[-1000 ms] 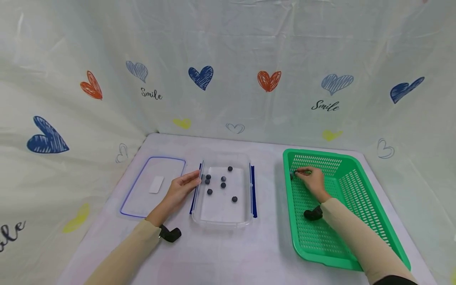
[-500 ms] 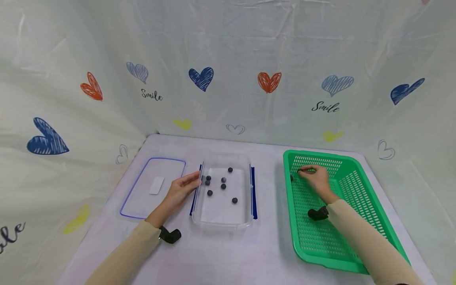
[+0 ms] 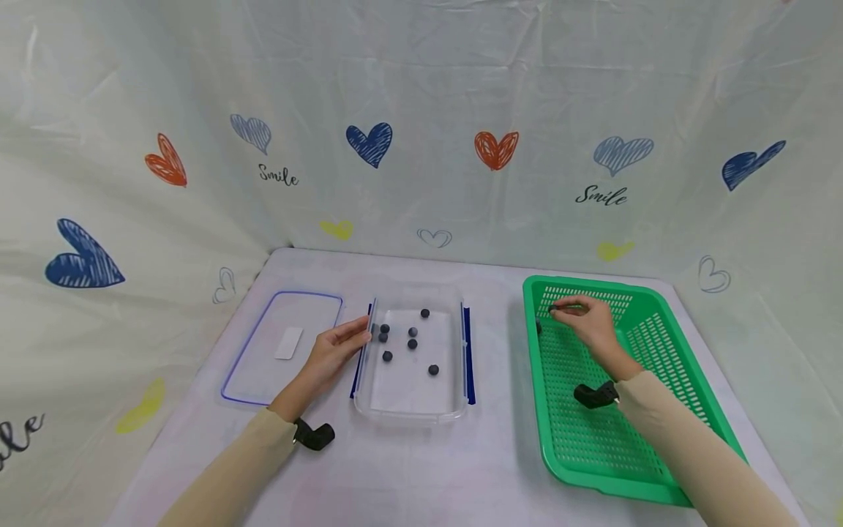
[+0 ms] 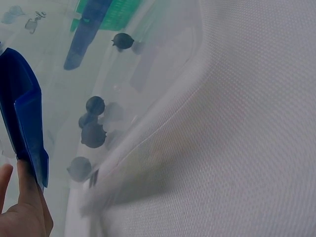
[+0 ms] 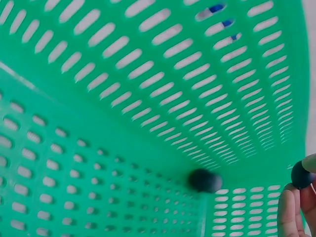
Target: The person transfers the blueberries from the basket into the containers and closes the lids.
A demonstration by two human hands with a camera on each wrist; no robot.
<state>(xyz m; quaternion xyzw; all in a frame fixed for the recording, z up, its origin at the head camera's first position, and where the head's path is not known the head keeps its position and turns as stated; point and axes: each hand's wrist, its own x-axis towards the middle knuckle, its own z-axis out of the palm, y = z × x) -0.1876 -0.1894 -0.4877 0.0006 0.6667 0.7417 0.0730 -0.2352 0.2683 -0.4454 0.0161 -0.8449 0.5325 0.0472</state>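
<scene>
My right hand [image 3: 590, 326] pinches a blueberry [image 5: 301, 175] between thumb and fingertips, just inside the far left of the green basket [image 3: 548, 454]. Another blueberry [image 5: 205, 180] lies low in the basket against its left wall. With fairly straight fingers, my left hand [image 3: 329, 355] touches the left side of a clear plastic container [image 3: 411, 417] by its blue latch [image 4: 30, 118]. Several blueberries [image 3: 433, 369] are scattered on the container's floor.
Left of the container lies its clear lid [image 3: 249, 351] with a blue seal and a white label [image 3: 288, 342]. A second blue latch [image 3: 469, 355] hangs on the container's right side. Behind the table [image 3: 461, 476] rises a heart-printed sheet [image 3: 428, 95].
My right hand has lifted slightly up and to the right from the basket's left wall, holding a blueberry. The other blueberry stays by the wall. My left hand keeps its place.
</scene>
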